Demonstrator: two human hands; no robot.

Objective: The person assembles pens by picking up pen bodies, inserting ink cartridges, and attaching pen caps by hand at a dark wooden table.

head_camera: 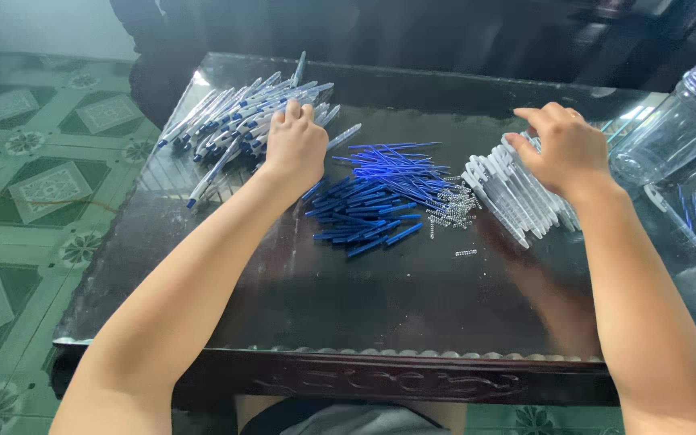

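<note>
On a glass-topped dark table (pixel 380 298), seen from the head camera, pen assembly looks partway done: a heap of finished white-and-blue pens (pixel 235 121) lies left of the central blue refills (pixel 380 189), with springs (pixel 451 208) and white barrels (pixel 517 197) to their right still loose. Left hand (pixel 293 145) rests curled on the finished heap's edge; whether it grips one cannot be told. Right hand (pixel 561 149), fingers bent, touches the barrels beside a clear plastic jar (pixel 678 129).

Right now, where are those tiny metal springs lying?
In the head view, the small metal springs lie on the dark glass-topped table, right of centre, between the heap of blue plastic pen parts and the white plastic pen barrels.
</note>
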